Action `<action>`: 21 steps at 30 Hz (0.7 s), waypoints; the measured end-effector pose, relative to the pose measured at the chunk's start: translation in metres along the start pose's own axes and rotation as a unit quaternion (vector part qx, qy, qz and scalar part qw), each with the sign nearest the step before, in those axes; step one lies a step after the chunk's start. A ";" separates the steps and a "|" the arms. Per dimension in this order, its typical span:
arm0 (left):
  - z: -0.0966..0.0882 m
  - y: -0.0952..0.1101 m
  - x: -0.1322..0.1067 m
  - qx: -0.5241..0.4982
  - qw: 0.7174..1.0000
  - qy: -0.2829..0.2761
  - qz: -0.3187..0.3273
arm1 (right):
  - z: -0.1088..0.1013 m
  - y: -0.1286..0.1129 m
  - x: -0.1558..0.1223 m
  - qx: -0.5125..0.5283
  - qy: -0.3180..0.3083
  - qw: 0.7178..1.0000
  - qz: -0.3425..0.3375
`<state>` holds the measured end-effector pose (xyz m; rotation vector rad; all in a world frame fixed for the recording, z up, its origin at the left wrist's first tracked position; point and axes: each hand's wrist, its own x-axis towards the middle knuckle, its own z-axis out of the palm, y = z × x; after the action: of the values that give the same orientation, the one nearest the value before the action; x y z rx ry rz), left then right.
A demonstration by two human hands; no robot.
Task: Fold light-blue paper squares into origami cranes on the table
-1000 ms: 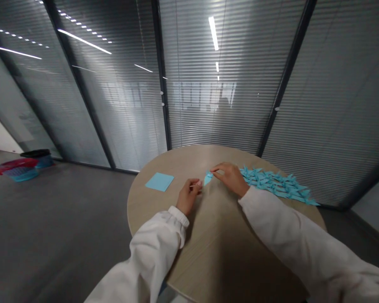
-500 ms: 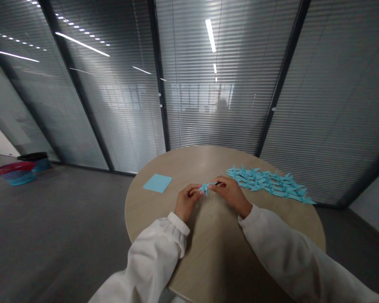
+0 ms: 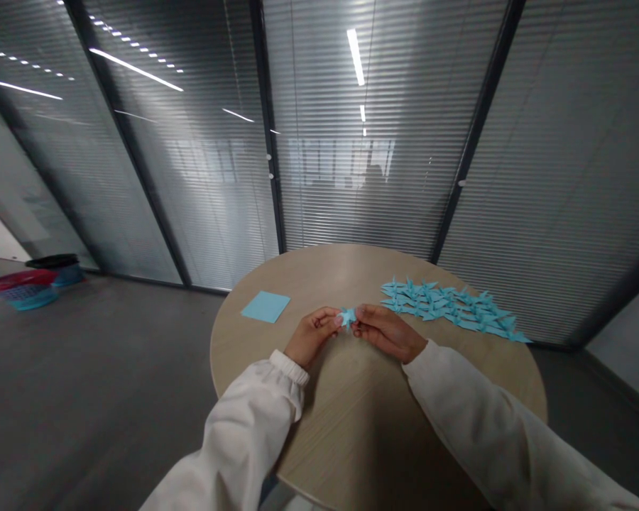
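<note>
A small light-blue folded paper crane point(image 3: 347, 317) is pinched between both hands above the middle of the round table. My left hand point(image 3: 314, 335) grips its left side with thumb and fingers closed. On the other side, my right hand point(image 3: 386, 331) holds the crane's right edge between thumb and fingertips. The fingers cover parts of the crane, so its finer folds are hard to make out. Beyond my right hand lie several finished blue paper cranes point(image 3: 450, 306) set close together in rows. A flat blue stack or sheet of square paper point(image 3: 266, 306) rests to the left.
The round wooden table point(image 3: 346, 266) stands close to a glass partition point(image 3: 362, 206) with blinds. On the floor at far left are a basket point(image 3: 29, 297) with a red rim lining and a dark-lined bin point(image 3: 67, 273).
The crane has turned a little in the fingers and looks more spread out. My right hand has shifted its grip, its fingers now lower and more curled. The paper and crane rows stay put.
</note>
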<state>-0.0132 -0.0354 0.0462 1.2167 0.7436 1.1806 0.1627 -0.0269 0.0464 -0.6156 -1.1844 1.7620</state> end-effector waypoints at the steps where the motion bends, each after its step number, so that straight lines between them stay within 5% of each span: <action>1: -0.001 0.000 0.000 -0.007 1.000 0.002 -0.004 | 0.000 0.000 -0.001 -0.014 -0.004 1.000 -0.005; 10: -0.002 -0.001 -0.002 -0.145 0.986 0.007 -0.087 | -0.001 0.005 0.000 0.024 -0.040 0.999 -0.007; 21: 0.007 0.005 -0.004 -0.240 0.967 0.012 -0.085 | 0.003 0.009 0.000 0.071 -0.038 0.996 -0.023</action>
<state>-0.0097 -0.0417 0.0520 0.7213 0.5247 1.1484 0.1565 -0.0299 0.0396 -0.4372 -1.1053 1.8253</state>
